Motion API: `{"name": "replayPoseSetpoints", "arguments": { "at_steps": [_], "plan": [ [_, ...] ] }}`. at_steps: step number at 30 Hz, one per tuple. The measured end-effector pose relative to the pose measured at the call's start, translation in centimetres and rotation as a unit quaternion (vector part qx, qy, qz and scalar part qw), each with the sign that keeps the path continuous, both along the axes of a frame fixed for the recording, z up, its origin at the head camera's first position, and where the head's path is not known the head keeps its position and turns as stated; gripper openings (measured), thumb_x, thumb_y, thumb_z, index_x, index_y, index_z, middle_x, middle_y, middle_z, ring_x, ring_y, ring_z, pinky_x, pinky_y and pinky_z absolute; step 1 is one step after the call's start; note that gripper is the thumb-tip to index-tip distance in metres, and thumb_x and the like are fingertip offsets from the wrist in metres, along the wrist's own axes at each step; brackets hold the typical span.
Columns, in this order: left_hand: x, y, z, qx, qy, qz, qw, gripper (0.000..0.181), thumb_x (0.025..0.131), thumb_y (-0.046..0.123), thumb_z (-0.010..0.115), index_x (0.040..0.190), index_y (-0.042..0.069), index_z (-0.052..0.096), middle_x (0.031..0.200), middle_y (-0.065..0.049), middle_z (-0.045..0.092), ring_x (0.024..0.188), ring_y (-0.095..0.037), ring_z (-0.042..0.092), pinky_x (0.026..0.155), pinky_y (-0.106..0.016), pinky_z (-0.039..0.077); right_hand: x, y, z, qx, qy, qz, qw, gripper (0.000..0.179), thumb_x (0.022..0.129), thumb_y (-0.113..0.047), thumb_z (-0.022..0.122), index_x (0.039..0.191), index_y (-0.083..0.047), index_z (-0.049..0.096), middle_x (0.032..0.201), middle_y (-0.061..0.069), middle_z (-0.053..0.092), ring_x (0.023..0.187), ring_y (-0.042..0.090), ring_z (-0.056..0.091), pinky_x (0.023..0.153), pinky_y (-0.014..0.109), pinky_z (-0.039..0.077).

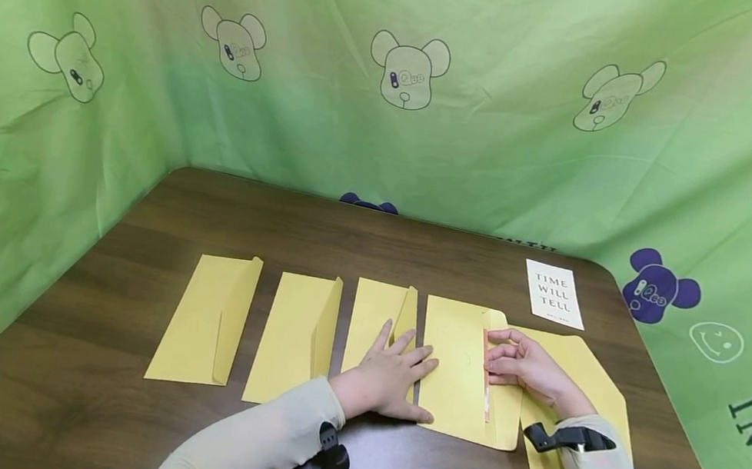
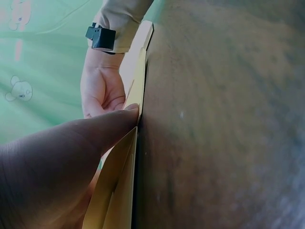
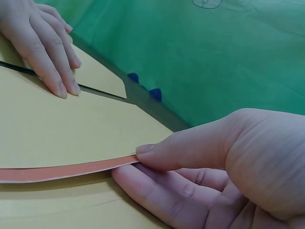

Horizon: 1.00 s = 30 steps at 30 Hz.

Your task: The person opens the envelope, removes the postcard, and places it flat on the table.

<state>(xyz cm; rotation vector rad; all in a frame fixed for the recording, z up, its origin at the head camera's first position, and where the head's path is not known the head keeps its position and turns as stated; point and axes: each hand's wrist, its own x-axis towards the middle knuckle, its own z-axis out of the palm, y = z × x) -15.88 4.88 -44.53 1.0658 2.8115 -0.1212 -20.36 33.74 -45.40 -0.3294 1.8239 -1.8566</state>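
Note:
A yellow envelope (image 1: 453,375) lies with its flap side to the right, and a card with an orange face (image 3: 71,171) sticks a narrow strip out of its opening. My right hand (image 1: 531,368) pinches that card's edge between thumb and fingers; in the right wrist view the thumb (image 3: 157,152) is on top and the fingers are beneath. Most of the card is hidden inside the envelope. Spread flat, my left hand (image 1: 391,375) rests with fingertips and thumb on this envelope's left edge and also covers part of the neighbouring envelope (image 1: 371,304).
Two more yellow envelopes, one at far left (image 1: 199,323) and one beside it (image 1: 288,333), lie in the row. Another envelope (image 1: 599,384) lies partly under my right forearm. A white printed card (image 1: 555,295) is at the back right of the brown table (image 1: 90,357). Green cloth (image 1: 319,120) hangs behind.

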Motion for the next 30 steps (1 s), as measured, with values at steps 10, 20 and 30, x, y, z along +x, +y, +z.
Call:
{"name": "replayPoseSetpoints", "arguments": {
  "at_steps": [10, 20, 30],
  "plan": [
    [-0.09, 0.09, -0.19, -0.003, 0.0, 0.0, 1.0, 0.085, 0.087, 0.081, 0.042, 0.157, 0.034, 0.031, 0.162, 0.013, 0.026, 0.151, -0.021, 0.014, 0.118, -0.055, 0.003, 0.35, -0.31, -0.25, 0.003, 0.018, -0.024, 0.9995, 0.037, 0.092, 0.014, 0.055, 0.122, -0.006, 0.046, 0.091, 0.002, 0.068, 0.079, 0.013, 0.069, 0.071, 0.032, 0.06],
    [-0.07, 0.02, -0.09, -0.007, -0.002, 0.001, 1.0, 0.085, 0.087, 0.08, 0.041, 0.157, 0.034, 0.03, 0.162, 0.013, 0.025, 0.151, -0.021, 0.013, 0.118, -0.055, 0.003, 0.52, -0.59, -0.47, 0.014, 0.036, -0.042, 0.9983, 0.041, 0.091, 0.015, 0.056, 0.126, 0.005, 0.039, 0.09, 0.004, 0.068, 0.076, 0.015, 0.069, 0.068, 0.033, 0.06],
    [-0.1, 0.05, -0.25, -0.006, -0.001, 0.002, 1.0, 0.084, 0.088, 0.08, 0.041, 0.157, 0.034, 0.03, 0.162, 0.013, 0.025, 0.151, -0.021, 0.013, 0.118, -0.055, 0.003, 0.69, -0.67, -0.35, 0.017, 0.044, -0.063, 0.9969, 0.042, 0.089, 0.015, 0.057, 0.128, 0.004, 0.044, 0.088, 0.002, 0.068, 0.074, 0.014, 0.067, 0.065, 0.031, 0.059]
  ]
}}
